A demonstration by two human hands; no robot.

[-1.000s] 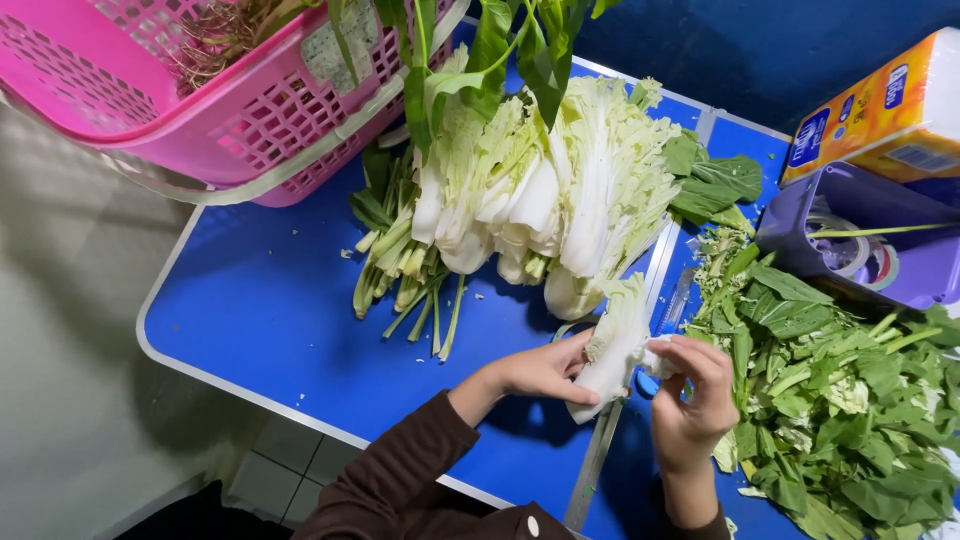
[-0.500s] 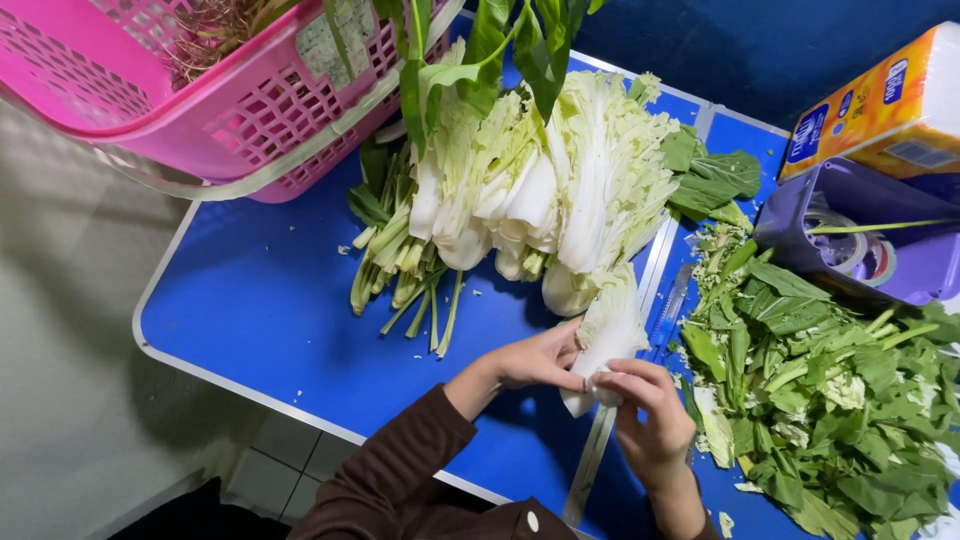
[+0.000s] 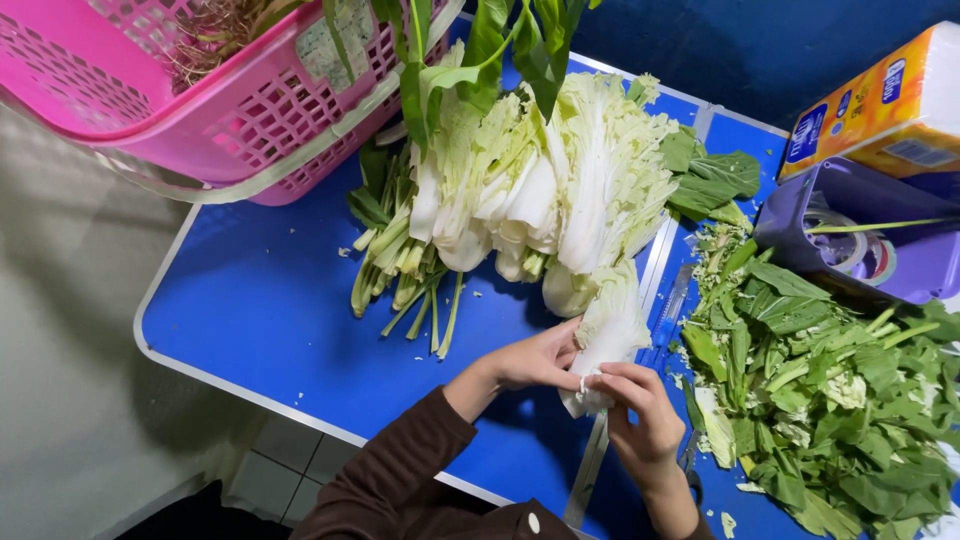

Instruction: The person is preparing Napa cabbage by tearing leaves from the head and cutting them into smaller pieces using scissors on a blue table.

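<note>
Worktop [image 3: 250, 320] of blue carries everything: pink basket [image 3: 180, 110] far left, cabbage pile [image 3: 540, 190] in the middle, green trimmings [image 3: 830, 400] at right. I judge I'm mid-strip on one cabbage leaf [image 3: 606, 335], which sits just below the pile. My left hand [image 3: 535, 360] and right hand [image 3: 640, 415] both pinch it; next comes a clean tear near its base.

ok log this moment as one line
left hand: grips pale napa cabbage leaf | right hand: pinches its base | surface: blue folding table
</note>
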